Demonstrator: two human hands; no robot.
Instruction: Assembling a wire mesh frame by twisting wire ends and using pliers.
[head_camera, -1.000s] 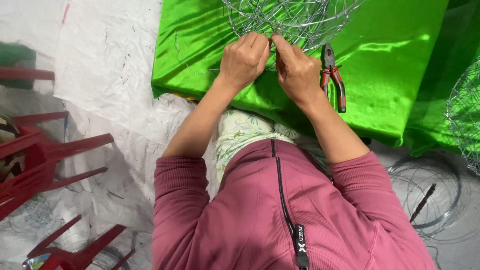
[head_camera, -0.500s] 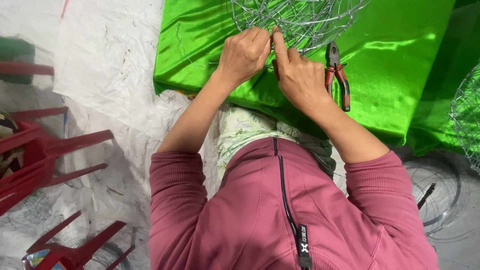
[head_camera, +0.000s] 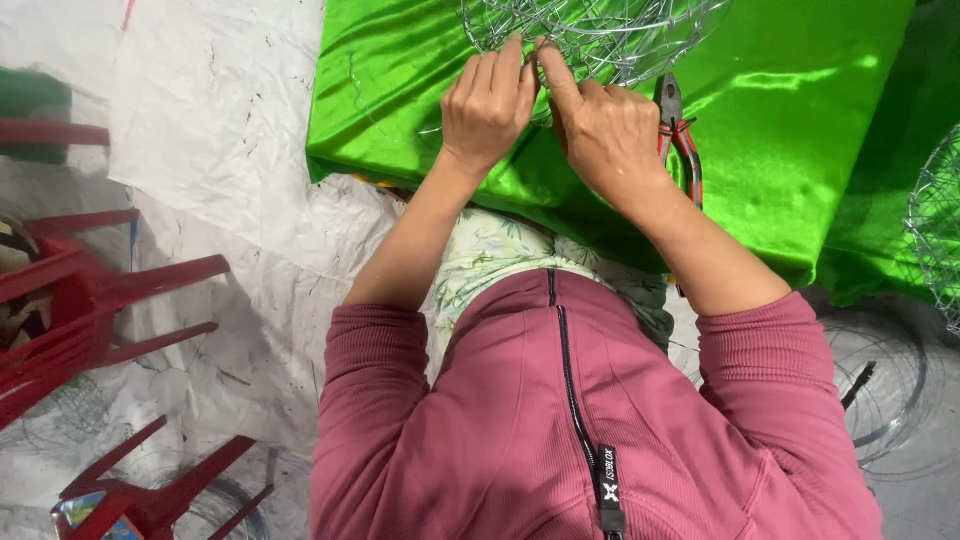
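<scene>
— Now, state of the fingers (head_camera: 520, 75)?

— Both sets closed, pinching strands of the wire frame (head_camera: 600, 30) where the left hand (head_camera: 487, 105) and right hand (head_camera: 605, 130) meet (fingertips nearly touching).

— Location of the frame?

— On the green satin cloth (head_camera: 780, 120) covering the table, at the far edge of view.

— Adjacent items?

— Red-handled pliers (head_camera: 682, 140) lie just beside the right hand. Red plastic chairs (head_camera: 90, 300) stand well apart, left.
</scene>
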